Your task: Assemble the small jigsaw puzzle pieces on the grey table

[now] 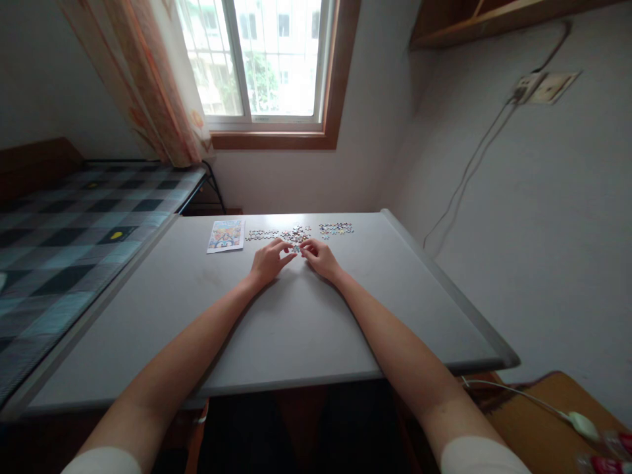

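Note:
Over the far middle of the table, my left hand (269, 261) and my right hand (320, 258) come close together, fingers curled. A small bluish jigsaw puzzle piece (296, 249) sits between their fingertips, and both hands appear to grip it from either side. Whether it is one piece or two joined ones is too small to tell. Just beyond the fingers lies a heap of loose jigsaw pieces (295, 234). Rows of pieces (263, 234) are spread to the left of the heap, and another group of pieces (336, 229) lies to the right.
A printed picture sheet (226, 236) lies left of the pieces on the grey-white table (296, 329). A bed (99, 224) adjoins the table's left side. Behind are a window and a curtain (143, 85). A cable (459, 181) hangs along the right wall.

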`<state>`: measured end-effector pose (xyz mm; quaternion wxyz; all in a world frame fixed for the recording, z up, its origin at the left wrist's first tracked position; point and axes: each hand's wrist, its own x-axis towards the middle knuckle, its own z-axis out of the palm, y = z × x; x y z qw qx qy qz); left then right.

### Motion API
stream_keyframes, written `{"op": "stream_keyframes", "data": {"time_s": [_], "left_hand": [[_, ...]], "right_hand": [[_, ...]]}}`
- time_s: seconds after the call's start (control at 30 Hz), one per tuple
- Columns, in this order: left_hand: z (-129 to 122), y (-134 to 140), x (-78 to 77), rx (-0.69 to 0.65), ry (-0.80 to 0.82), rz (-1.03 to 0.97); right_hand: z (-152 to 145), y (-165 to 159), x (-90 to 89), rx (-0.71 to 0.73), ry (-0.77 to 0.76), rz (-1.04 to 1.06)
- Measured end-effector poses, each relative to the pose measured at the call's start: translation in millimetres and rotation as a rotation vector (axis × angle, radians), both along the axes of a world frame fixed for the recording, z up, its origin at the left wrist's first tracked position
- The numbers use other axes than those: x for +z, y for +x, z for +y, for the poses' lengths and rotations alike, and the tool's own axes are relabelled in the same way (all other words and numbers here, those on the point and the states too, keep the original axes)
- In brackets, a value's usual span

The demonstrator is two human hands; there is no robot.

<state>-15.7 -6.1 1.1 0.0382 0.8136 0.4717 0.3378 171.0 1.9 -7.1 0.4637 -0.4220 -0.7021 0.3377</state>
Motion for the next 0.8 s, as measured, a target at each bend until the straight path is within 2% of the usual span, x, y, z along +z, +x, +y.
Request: {"op": "stream_keyframes", "data": {"time_s": [0.33,0.63,0.8], "left_hand": [[-2.5,1.0,3.6,-0.003,0.000,0.011],[-0.7,1.9,2.3,0.019,-0.020,-0.009],[-2.0,2.8,3.7,0.017,-0.036,0.006]], "right_hand": [[-1.2,1.6,-2.3,-0.095,0.094,-0.176],[2.1,3.5,-4.7,-0.097,0.224,-0.228],[0.1,3.8,-2.0,-0.085,0.238,-0.246]]}}
